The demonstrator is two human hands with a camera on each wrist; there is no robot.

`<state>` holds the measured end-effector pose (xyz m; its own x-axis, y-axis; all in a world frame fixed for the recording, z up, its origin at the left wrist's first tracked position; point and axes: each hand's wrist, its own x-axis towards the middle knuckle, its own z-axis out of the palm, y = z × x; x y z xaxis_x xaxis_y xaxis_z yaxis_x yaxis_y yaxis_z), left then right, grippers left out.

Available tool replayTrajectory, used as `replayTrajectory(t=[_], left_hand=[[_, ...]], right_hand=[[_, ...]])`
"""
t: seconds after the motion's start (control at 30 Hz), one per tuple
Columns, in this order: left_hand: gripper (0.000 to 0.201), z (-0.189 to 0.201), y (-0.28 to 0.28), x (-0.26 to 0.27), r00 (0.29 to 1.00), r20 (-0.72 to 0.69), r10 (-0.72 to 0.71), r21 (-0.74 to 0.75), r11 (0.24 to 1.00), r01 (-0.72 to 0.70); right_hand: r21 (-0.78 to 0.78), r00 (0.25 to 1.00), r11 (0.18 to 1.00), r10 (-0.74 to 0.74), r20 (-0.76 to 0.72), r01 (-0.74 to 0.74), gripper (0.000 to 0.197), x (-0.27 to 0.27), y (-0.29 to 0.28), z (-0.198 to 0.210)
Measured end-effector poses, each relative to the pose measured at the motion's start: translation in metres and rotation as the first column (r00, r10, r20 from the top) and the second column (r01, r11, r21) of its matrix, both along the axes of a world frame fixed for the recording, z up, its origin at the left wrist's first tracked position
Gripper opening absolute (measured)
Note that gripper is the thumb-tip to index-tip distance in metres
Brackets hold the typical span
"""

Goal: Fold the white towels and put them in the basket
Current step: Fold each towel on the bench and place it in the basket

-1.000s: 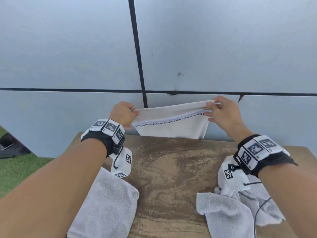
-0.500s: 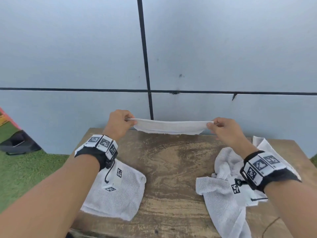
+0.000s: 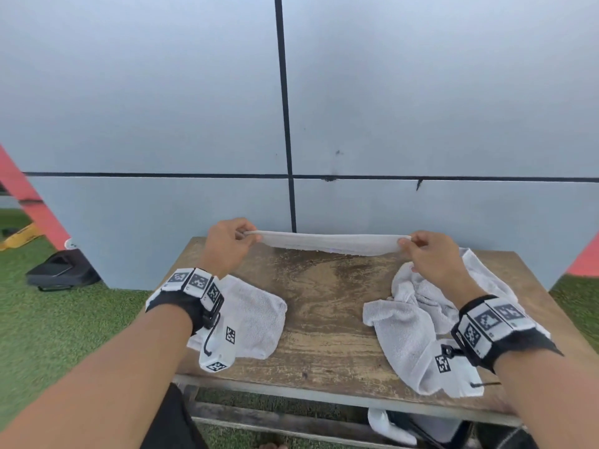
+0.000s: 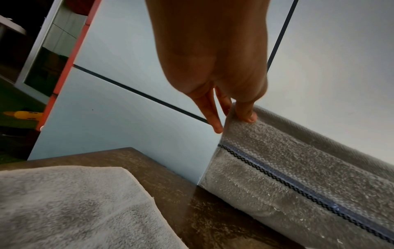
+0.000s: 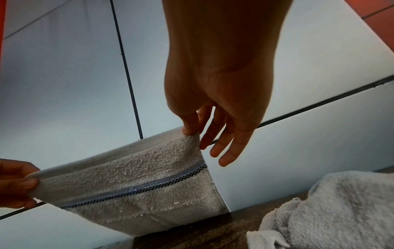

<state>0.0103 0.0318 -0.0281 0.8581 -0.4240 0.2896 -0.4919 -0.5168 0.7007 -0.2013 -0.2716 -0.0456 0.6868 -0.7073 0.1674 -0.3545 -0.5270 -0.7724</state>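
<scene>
Holding a white towel [image 3: 327, 243] stretched out at 12 o'clock over the far edge of the wooden table [image 3: 324, 306], both hands are pinching a top corner each: left hand [image 3: 227, 246] at about 11, right hand [image 3: 431, 257] at about 1. Compared with a second ago the towel has come way down; back then it hung up in front of the wall with its stripe showing, now from the head view it's just a thin band low over the tabletop. The view has also dropped, so the table's front edge shows now.

The wrist views fill in what the head cam misses: the towel hangs doubled below the hands, with a blue and black checked stripe [image 5: 136, 187] across it, lower edge reaching the table. The right wrist view shows thumb and forefinger pinching, other fingers [image 5: 232, 148] loosely spread.

A folded towel [image 3: 256, 315] lies at 8 o'clock, a crumpled towel heap [image 3: 418, 315] at 4.
</scene>
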Motion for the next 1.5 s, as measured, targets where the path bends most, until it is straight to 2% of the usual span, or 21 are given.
replayTrajectory(t=[0.27, 0.4, 0.53, 0.63, 0.7, 0.77, 0.83, 1.0, 1.07, 1.23, 1.33, 1.5], left_hand=[[0.013, 0.012, 0.028, -0.052, 0.998, 0.01, -0.057, -0.098, 0.994, 0.057], [0.015, 0.017, 0.047, -0.069, 0.996, -0.035, -0.088, -0.126, 0.989, 0.083], [0.016, 0.021, 0.068, -0.075, 0.991, -0.076, -0.107, -0.067, 0.993, 0.102], [0.01, 0.028, 0.074, -0.083, 0.984, -0.087, -0.154, -0.103, 0.984, 0.145], [0.012, 0.03, 0.078, -0.085, 0.972, -0.14, -0.188, -0.096, 0.98, 0.175], [0.018, 0.028, 0.085, -0.083, 0.95, -0.232, -0.207, -0.022, 0.978, 0.207], [0.017, 0.021, 0.091, -0.079, 0.93, -0.306, -0.203, 0.086, 0.967, 0.24], [0.014, 0.0, 0.095, -0.079, 0.858, -0.461, -0.224, 0.144, 0.936, 0.322], [0.014, -0.006, 0.092, -0.075, 0.858, -0.468, -0.211, 0.169, 0.932, 0.321], [0.022, -0.016, 0.075, -0.062, 0.906, -0.396, -0.147, 0.131, 0.968, 0.214], [0.022, -0.022, 0.058, -0.047, 0.938, -0.33, -0.105, 0.072, 0.988, 0.136], [0.016, -0.034, 0.019, -0.008, 0.968, -0.249, -0.006, 0.084, 0.996, 0.028]], right_hand=[[-0.014, 0.995, 1.0, 0.014, 0.101, -0.013, 0.022, -0.057, 0.027, 0.025], [-0.054, 0.99, 0.995, 0.086, 0.116, -0.08, 0.024, -0.082, 0.043, 0.036], [-0.02, 0.973, 0.984, 0.178, 0.147, -0.177, 0.023, -0.097, 0.05, 0.042], [0.04, 0.969, 0.977, 0.202, 0.143, -0.21, 0.021, -0.104, 0.057, 0.05], [0.1, 0.967, 0.964, 0.237, 0.091, -0.245, 0.023, -0.107, 0.06, 0.054], [0.176, 0.954, 0.94, 0.299, -0.004, -0.293, 0.028, -0.111, 0.06, 0.055], [0.274, 0.923, 0.901, 0.373, -0.095, -0.336, 0.03, -0.113, 0.058, 0.053], [0.384, 0.826, 0.844, 0.492, -0.275, -0.375, 0.029, -0.109, 0.059, 0.038], [0.382, 0.839, 0.851, 0.475, -0.268, -0.36, 0.028, -0.101, 0.057, 0.031], [0.322, 0.925, 0.91, 0.331, -0.185, -0.261, 0.023, -0.073, 0.046, 0.016], [0.219, 0.968, 0.959, 0.212, -0.136, -0.179, 0.019, -0.048, 0.034, 0.007], [0.013, 0.986, 0.997, 0.079, -0.147, -0.078, 0.025, 0.005, 0.002, -0.011]])
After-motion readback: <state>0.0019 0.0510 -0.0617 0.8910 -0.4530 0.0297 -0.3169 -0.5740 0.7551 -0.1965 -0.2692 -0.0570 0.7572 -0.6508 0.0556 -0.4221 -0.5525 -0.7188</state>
